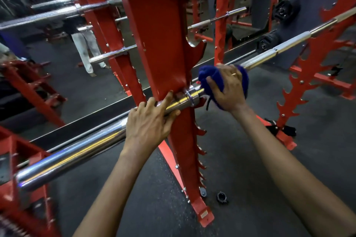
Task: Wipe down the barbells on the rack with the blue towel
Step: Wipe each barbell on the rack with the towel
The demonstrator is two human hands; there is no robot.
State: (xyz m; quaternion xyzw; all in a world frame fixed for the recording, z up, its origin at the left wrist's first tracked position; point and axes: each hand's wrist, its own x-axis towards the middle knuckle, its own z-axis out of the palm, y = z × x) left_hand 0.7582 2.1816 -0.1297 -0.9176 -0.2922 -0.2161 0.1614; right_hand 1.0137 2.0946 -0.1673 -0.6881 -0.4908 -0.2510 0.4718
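While the barbell (77, 152) lies across the hooks of the red rack (159, 44), both hands are on it, one on either side of the near upright. The bar runs from lower left to upper right, its thick chrome sleeve on the near side of the upright and its thinner shaft reaching towards a second red upright (308, 75) at right.

Left hand (148, 123): fingers (152, 102) curled over the top of the sleeve just beside the upright, gripping it; the forefinger stretches forward and touches the red steel.

Right hand (225, 90): closed around the blue towel (208, 75), which is bunched round the shaft just beyond the sleeve collar. The fingers wrap over the cloth from above, a ring showing on one. A loose thread of the towel hangs beneath the hand.

Other barbells (48, 15) sit on higher hooks at upper left and upper right, well apart from the hands. A small black collar (222, 197) lies on the dark speckled floor (240, 159) near the foot of the upright. A person in pale trousers (86, 50) stands in the background at left.
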